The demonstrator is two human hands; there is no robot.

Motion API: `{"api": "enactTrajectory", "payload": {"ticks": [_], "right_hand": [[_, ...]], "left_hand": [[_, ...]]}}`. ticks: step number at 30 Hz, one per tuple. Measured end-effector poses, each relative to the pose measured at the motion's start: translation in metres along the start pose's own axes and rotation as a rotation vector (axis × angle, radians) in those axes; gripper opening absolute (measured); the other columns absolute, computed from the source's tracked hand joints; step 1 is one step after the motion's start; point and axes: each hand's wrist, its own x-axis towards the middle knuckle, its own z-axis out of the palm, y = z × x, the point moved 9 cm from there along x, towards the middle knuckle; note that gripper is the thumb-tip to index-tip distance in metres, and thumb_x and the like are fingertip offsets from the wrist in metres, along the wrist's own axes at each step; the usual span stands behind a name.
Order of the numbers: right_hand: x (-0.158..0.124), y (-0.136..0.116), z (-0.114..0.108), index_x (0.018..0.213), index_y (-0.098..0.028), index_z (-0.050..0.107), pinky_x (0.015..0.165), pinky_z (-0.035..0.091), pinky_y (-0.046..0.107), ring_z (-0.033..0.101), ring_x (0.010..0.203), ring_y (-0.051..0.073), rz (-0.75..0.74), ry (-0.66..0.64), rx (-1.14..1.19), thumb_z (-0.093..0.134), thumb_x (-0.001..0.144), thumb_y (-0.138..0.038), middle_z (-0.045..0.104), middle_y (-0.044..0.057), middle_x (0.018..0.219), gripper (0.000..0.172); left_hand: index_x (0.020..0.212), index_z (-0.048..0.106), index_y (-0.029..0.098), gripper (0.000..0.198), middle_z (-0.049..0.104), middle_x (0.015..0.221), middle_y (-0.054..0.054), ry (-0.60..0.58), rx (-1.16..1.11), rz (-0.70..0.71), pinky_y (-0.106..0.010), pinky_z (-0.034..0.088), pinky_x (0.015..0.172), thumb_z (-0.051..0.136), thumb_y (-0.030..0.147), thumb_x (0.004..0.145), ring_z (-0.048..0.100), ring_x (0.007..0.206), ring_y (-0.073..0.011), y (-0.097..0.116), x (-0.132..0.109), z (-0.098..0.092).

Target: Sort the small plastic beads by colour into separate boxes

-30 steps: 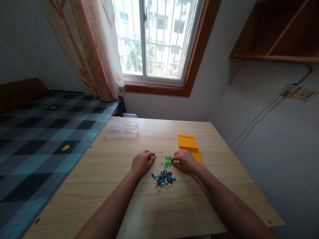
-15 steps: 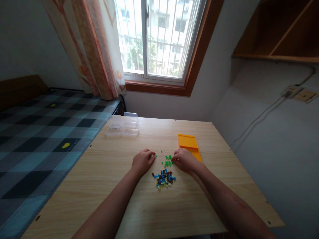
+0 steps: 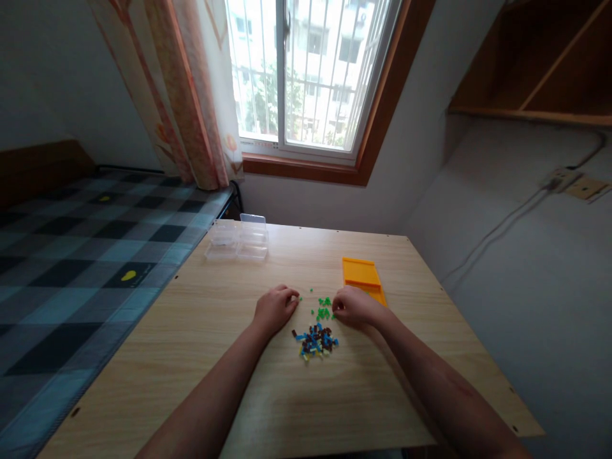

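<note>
A loose group of small green pieces [image 3: 324, 311] lies on the wooden table between my two hands. My left hand [image 3: 276, 308] rests on the tabletop left of them, fingers curled together, with a single green piece [image 3: 301, 299] just off its fingertips. On the other side, my right hand [image 3: 354, 306] is closed at the right edge of the green group, knuckles up. Whatever either hand may hold is hidden or too small to name. Nearer me sits a mixed pile of tiny blue, brown and yellow pieces [image 3: 315, 341], touched by neither hand.
An orange plastic tray [image 3: 362, 272] lies just beyond my right hand, which partly covers it. A clear compartment box [image 3: 238, 243] with a raised lid stands at the table's far left corner. A checked bed [image 3: 109, 242] is on the left; a wooden shelf [image 3: 530, 115] hangs upper right.
My right hand's fingers have curled in more beside the green pieces, with its fingertips tucked lower. My left hand stays in nearly the same place. The view has shifted slightly.
</note>
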Motion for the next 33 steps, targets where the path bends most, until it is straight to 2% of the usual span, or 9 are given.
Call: {"api": "enactTrajectory", "payload": {"ticks": [13, 20, 25, 33], "right_hand": [[-0.006, -0.005, -0.006, 0.090, -0.022, 0.084, 0.070, 0.040, 0.024, 0.064, 0.075, 0.015, -0.021, 0.023, -0.020, 0.061, 0.084, -0.019, 0.078, 0.007, 0.084, 0.024], [-0.017, -0.008, -0.005, 0.096, -0.025, 0.082, 0.078, 0.040, 0.028, 0.064, 0.089, 0.020, -0.031, 0.069, -0.099, 0.069, 0.085, -0.032, 0.077, 0.006, 0.092, 0.019], [-0.022, -0.011, 0.000, 0.094, -0.025, 0.080, 0.080, 0.039, 0.029, 0.063, 0.091, 0.020, -0.004, 0.089, -0.146, 0.066, 0.086, -0.029, 0.077, 0.005, 0.093, 0.017], [-0.023, -0.024, 0.000, 0.090, -0.018, 0.075, 0.081, 0.038, 0.031, 0.062, 0.091, 0.022, 0.000, 0.104, -0.197, 0.060, 0.084, -0.022, 0.076, 0.009, 0.094, 0.016]], "left_hand": [[0.100, 0.079, 0.029, 0.020, 0.073, 0.103, -0.001, 0.005, -0.009, 0.015, -0.027, 0.045, 0.073, 0.060, 0.033, 0.093, 0.068, 0.092, -0.0193, 0.001, -0.001, 0.000], [0.100, 0.078, 0.029, 0.021, 0.073, 0.104, -0.002, 0.003, -0.014, 0.016, -0.028, 0.045, 0.073, 0.059, 0.033, 0.094, 0.067, 0.091, -0.0192, 0.001, -0.001, 0.001], [0.099, 0.078, 0.030, 0.020, 0.073, 0.104, -0.001, 0.001, -0.017, 0.024, -0.028, 0.046, 0.075, 0.060, 0.033, 0.093, 0.067, 0.093, -0.0194, 0.001, -0.001, 0.001], [0.099, 0.078, 0.029, 0.020, 0.072, 0.104, -0.002, -0.003, -0.015, 0.015, -0.028, 0.046, 0.074, 0.060, 0.033, 0.093, 0.067, 0.093, -0.0198, 0.002, -0.001, 0.000]]}}
